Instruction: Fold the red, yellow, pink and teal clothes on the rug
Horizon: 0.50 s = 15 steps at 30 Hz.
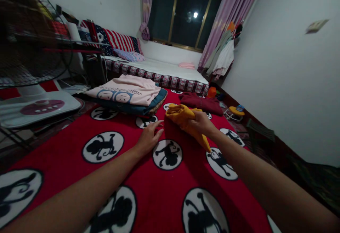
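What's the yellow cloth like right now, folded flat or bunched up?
Bunched up: the yellow cloth is gathered in the right hand in loose wrinkles, with one end trailing down toward the red blanket.

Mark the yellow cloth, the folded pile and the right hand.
yellow cloth (180, 114), head view, bunched top.
folded pile (127, 93), head view, pink top shirt.
right hand (202, 123), head view, back of hand.

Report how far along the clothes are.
Done: a folded stack, pink shirt on top, sits at the far left of the red blanket. In hand: the right hand grips a bunched yellow garment, while the left hand lies flat on the blanket beside it. Left: a maroon garment lies loose and unfolded behind them.
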Each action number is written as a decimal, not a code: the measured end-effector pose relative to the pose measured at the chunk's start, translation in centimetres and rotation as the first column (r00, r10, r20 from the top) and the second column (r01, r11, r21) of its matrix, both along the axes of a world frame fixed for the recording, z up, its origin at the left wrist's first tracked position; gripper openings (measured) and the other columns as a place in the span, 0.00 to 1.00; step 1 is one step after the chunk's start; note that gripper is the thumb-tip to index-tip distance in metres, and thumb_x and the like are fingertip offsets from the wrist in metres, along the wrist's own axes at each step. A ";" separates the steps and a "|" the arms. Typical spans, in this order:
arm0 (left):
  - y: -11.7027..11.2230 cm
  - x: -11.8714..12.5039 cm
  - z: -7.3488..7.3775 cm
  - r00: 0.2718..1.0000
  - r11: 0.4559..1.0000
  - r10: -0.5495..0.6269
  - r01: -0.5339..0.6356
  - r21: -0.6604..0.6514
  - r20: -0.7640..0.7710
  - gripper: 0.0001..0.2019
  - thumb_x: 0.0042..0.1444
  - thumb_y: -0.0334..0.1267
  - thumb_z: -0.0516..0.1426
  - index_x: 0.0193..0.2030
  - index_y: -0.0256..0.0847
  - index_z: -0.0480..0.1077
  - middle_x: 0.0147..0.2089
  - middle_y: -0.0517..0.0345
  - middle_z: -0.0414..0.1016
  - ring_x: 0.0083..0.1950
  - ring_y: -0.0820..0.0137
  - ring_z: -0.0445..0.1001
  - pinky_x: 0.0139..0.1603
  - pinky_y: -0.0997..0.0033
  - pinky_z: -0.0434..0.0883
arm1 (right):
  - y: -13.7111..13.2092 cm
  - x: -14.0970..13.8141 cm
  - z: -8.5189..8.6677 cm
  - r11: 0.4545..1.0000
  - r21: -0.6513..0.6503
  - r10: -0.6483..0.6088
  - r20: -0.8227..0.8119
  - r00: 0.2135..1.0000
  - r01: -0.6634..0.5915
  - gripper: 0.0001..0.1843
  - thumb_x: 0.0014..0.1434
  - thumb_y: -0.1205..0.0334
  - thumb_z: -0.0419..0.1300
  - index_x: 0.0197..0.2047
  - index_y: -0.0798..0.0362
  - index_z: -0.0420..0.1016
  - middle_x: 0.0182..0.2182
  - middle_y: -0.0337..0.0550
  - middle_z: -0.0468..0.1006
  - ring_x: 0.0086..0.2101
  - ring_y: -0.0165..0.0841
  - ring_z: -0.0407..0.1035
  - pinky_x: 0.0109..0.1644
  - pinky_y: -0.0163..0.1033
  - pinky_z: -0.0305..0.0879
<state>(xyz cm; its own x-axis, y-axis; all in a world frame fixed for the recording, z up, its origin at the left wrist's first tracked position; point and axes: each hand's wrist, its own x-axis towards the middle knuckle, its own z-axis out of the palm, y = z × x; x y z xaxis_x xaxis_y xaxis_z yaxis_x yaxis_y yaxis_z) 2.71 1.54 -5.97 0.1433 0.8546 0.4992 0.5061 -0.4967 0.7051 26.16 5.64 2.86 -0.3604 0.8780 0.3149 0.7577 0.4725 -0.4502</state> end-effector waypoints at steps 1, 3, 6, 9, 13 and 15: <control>0.0 0.1 0.0 1.000 1.000 -0.018 0.018 0.001 0.016 0.19 0.60 0.39 0.52 0.57 0.39 0.66 0.51 0.49 0.74 0.54 0.64 0.71 0.59 0.59 0.64 | 0.4 0.2 0.6 1.000 -0.015 -0.018 -0.132 0.991 0.016 0.14 0.47 0.65 0.55 0.37 0.57 0.76 0.29 0.38 0.78 0.30 0.34 0.70 0.32 0.32 0.63; -0.3 0.6 0.3 0.994 0.997 -0.061 0.065 -0.038 0.091 0.21 0.58 0.42 0.55 0.57 0.41 0.65 0.55 0.48 0.72 0.58 0.62 0.68 0.62 0.56 0.62 | 0.9 0.2 1.9 0.996 -0.057 -0.083 -0.378 0.922 0.066 0.11 0.45 0.63 0.56 0.32 0.57 0.75 0.24 0.36 0.75 0.26 0.32 0.68 0.27 0.31 0.61; -1.5 1.9 1.3 0.917 0.955 -0.046 0.157 -0.253 0.397 0.35 0.51 0.48 0.61 0.64 0.41 0.56 0.62 0.41 0.63 0.60 0.59 0.67 0.60 0.56 0.64 | 1.1 -0.7 4.1 0.981 -0.131 -0.193 -0.679 0.709 0.143 0.07 0.43 0.64 0.58 0.28 0.57 0.72 0.22 0.36 0.73 0.23 0.30 0.67 0.25 0.31 0.62; -3.6 3.6 3.3 0.667 0.782 0.162 0.363 -0.507 0.727 0.44 0.50 0.55 0.61 0.68 0.45 0.46 0.66 0.36 0.55 0.53 0.59 0.74 0.53 0.60 0.71 | 1.2 -2.0 5.9 0.953 -0.228 -0.297 -0.845 0.444 0.201 0.05 0.44 0.67 0.57 0.28 0.56 0.69 0.21 0.35 0.72 0.22 0.29 0.68 0.25 0.33 0.66; -4.7 5.1 7.0 0.337 0.537 0.392 0.672 -0.510 0.856 0.39 0.56 0.60 0.51 0.67 0.38 0.46 0.57 0.33 0.65 0.44 0.58 0.79 0.44 0.59 0.76 | 1.8 -3.6 7.1 0.918 -0.317 -0.364 -0.912 0.188 0.239 0.04 0.48 0.69 0.56 0.31 0.54 0.67 0.23 0.37 0.73 0.27 0.33 0.73 0.30 0.39 0.73; -3.4 5.5 9.2 0.208 0.593 0.373 0.696 -0.405 0.904 0.31 0.61 0.55 0.48 0.63 0.36 0.54 0.51 0.39 0.71 0.43 0.61 0.79 0.43 0.61 0.77 | 2.5 -4.4 7.6 0.905 -0.325 -0.368 -0.922 0.122 0.276 0.05 0.49 0.68 0.56 0.33 0.55 0.67 0.26 0.39 0.74 0.30 0.35 0.74 0.32 0.40 0.74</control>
